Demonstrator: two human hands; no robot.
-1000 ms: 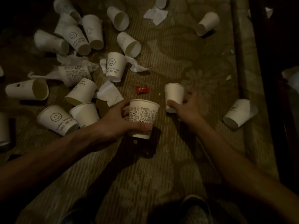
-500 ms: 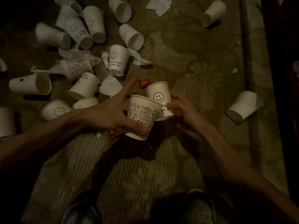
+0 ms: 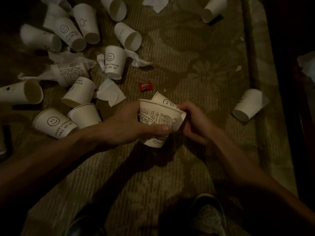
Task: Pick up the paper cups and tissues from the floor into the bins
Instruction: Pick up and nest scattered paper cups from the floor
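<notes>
In the middle of the frame, the left hand [image 3: 126,123] is wrapped tight around a cup with drawings [image 3: 158,123]. The right hand [image 3: 194,123] grips a smiley cup [image 3: 163,101] and tips it partly into the first one. This looks like the stacking step. Next, push it all the way in, then grab more. Just past the hands lies a red candy [image 3: 144,86]. Many loose cups [image 3: 111,63] and tissues [image 3: 110,92] lie in the upper left. No bin shows.

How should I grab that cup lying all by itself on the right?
Probably best from above: wrap your fingers and thumb round the middle of the lone cup. It lies on its side on the carpet, open mouth toward the lower left, so its round wall faces up.
</notes>
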